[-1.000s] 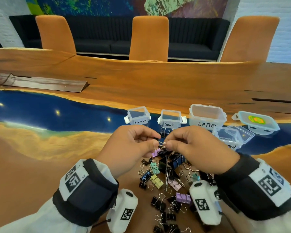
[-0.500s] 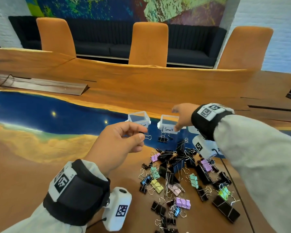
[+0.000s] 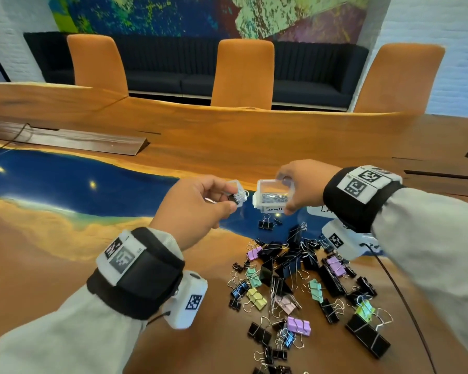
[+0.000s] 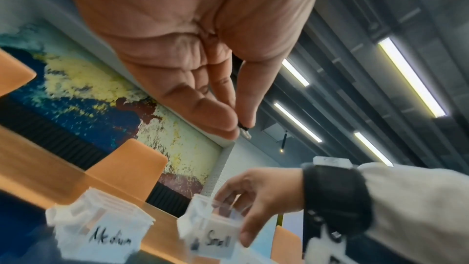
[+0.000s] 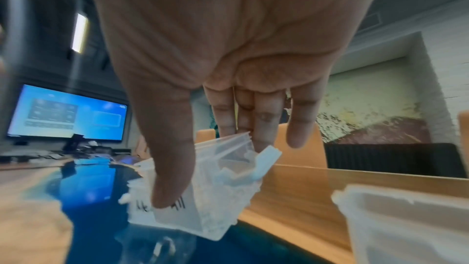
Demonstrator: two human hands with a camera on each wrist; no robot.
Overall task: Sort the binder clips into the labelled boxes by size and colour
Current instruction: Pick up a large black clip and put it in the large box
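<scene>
My left hand (image 3: 222, 197) pinches a small black binder clip (image 3: 234, 198) between thumb and fingertips, held in the air just left of the clear box labelled Small (image 3: 272, 197). The same black clip (image 4: 244, 127) shows at my fingertips in the left wrist view. My right hand (image 3: 295, 190) grips the Small box (image 5: 203, 188) by its right rim, thumb on the labelled front, and has it lifted and tilted. The Medium box (image 4: 101, 232) stands to its left, mostly hidden behind my left hand in the head view. A heap of black and pastel clips (image 3: 295, 279) lies on the table.
The Large box (image 3: 320, 210) is mostly hidden behind my right wrist. One black clip (image 3: 265, 222) lies alone in front of the Small box. The wood and blue resin table (image 3: 65, 190) stretches left. Orange chairs (image 3: 243, 74) stand along the far side.
Both hands were together above the heap on one clip. My right hand then went to the Small box and took hold of it. My left hand carried the clip up towards the boxes.
</scene>
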